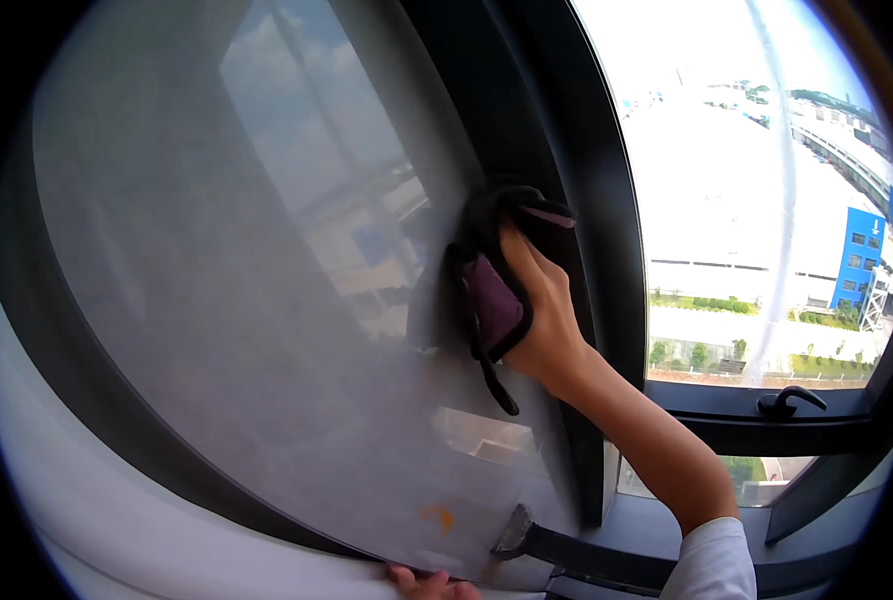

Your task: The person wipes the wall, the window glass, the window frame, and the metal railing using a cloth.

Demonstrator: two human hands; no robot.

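My right hand [546, 310] is closed on a purple cloth [496, 305] with black edging. It presses the bunched cloth against a glossy grey panel [216, 330], close to the panel's right border and the dark window frame [526, 100]. One black-edged corner of the cloth hangs down below the hand. At the bottom of the view, the fingers of my left hand [431, 585] rest apart at the panel's lower edge; the rest of that hand is out of view. An orange-brown mark [438, 517] shows low on the panel.
A window [746, 220] on the right looks out on white roofs and a blue building. Its black handle [791, 402] juts from the lower frame. A dark bar [596, 558] with a greyish end meets the panel low down. A white ledge [116, 450] curves along the left.
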